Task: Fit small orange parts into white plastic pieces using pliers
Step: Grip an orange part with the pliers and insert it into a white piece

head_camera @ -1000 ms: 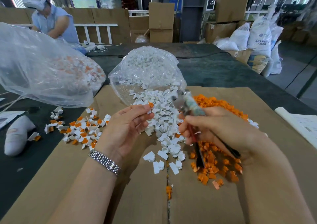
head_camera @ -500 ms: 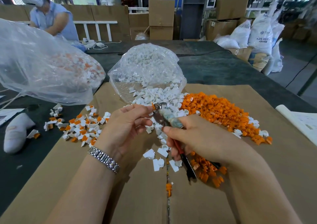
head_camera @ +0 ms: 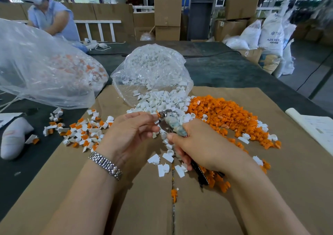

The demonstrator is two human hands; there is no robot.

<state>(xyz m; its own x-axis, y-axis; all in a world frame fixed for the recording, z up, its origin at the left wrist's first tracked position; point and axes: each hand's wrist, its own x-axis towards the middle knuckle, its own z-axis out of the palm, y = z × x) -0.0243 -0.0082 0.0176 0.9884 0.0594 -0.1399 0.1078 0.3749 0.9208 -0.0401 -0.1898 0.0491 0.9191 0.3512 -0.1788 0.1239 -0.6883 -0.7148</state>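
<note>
Left hand [head_camera: 129, 134] pinches a small white piece with an orange part [head_camera: 157, 114] seated at its tip, thumb and forefinger curled round it, presented at about 1 o'clock from the palm. Right hand [head_camera: 201, 148] is wrapped round the pliers [head_camera: 169, 123], handles running back to 5 o'clock under the palm; the nose meets the part right at the left fingertips. I can't tell how far the jaws stand apart.

My read: the press-fit squeeze is in hand. To do it well I'd keep the nose square on the orange part — not the white wall — squeeze steadily, and keep the left fingertips behind the jaws.

Stock: loose white pieces [head_camera: 162, 101] spill from a clear bag [head_camera: 149, 69] at 12 o'clock; orange parts pile [head_camera: 223, 116] at 2 o'clock; finished pieces [head_camera: 81, 130] lie at 9 o'clock on the cardboard sheet [head_camera: 144, 207].
</note>
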